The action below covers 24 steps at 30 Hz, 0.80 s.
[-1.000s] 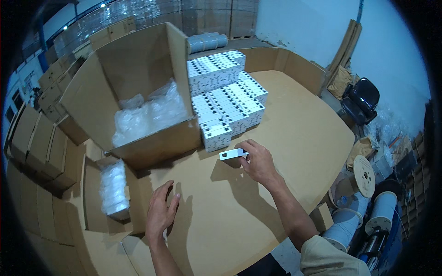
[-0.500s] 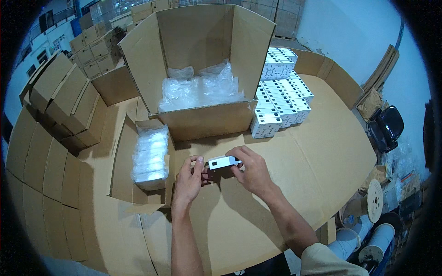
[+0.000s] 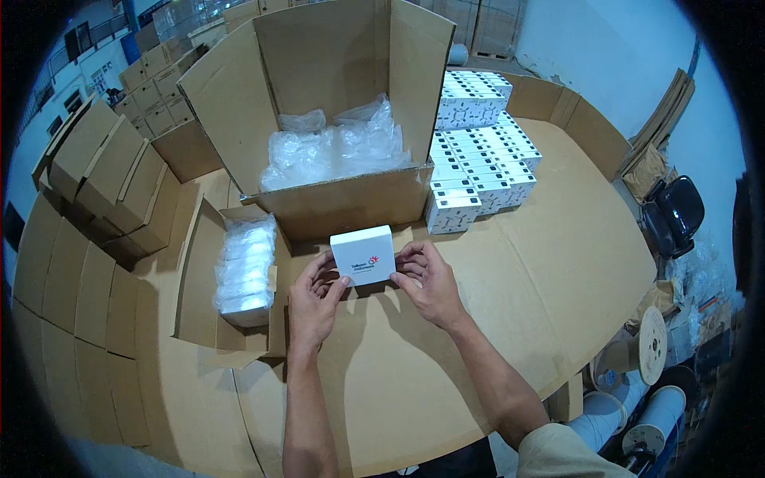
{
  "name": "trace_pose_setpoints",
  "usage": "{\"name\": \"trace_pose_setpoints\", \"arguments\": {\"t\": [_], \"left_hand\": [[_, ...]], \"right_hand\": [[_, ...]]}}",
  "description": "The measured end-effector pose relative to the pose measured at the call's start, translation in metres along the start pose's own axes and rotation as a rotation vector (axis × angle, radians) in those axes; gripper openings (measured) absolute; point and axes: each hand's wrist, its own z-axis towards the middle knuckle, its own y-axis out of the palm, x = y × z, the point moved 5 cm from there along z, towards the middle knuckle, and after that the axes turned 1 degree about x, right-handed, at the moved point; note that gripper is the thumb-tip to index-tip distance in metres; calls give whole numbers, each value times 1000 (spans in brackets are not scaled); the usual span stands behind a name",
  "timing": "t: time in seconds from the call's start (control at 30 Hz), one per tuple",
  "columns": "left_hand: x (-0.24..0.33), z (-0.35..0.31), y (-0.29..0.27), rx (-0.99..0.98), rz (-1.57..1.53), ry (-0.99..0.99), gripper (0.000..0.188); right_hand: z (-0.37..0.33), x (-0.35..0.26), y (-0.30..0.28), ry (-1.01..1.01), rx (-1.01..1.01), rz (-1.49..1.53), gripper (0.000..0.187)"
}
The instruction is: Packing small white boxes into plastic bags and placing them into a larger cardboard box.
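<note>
A small white box (image 3: 362,253) with a red mark and dark print on its broad face is held up over the cardboard-covered table. My left hand (image 3: 315,296) grips its left side, thumb at the lower left corner. On the opposite side my right hand (image 3: 428,283) pinches the edge between thumb and fingers. Just left of my left hand stands an open cardboard carton (image 3: 199,287) holding a row of bubble-wrapped white boxes (image 3: 245,267). Behind the held box is a large open carton (image 3: 343,203) with clear bubble-wrap bags (image 3: 335,151) inside.
Stacked white boxes (image 3: 482,163) stand right of the large carton. Cardboard boxes (image 3: 103,171) line the table's left side. Beyond the right edge are a black chair (image 3: 673,211), cable spools (image 3: 649,346) and loose plastic. A low cardboard rim (image 3: 586,127) borders the far right.
The white box has turned from showing its narrow side to showing its broad printed face. My left hand has closed on its left edge, and the view has shifted slightly.
</note>
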Motion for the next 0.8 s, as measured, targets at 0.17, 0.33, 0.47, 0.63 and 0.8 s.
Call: {"name": "trace_pose_setpoints", "arguments": {"t": [0.17,0.33,0.47,0.63,0.8], "left_hand": [[-2,1,-3,-18,150,65,40],[1,-1,2,-47,261,21,35],[-4,-1,0,-42,357,-7,33],[1,-1,2,-62,370,10,34],[-2,-1,-1,-61,376,-5,36]], "right_hand": [[0,-7,1,-47,-24,-293,35],[-2,-4,1,-79,-82,-493,40],[-1,-3,3,-48,-108,-491,40],[-1,-4,1,-45,-114,-515,41],[-1,-2,4,-29,-114,-479,37]]}}
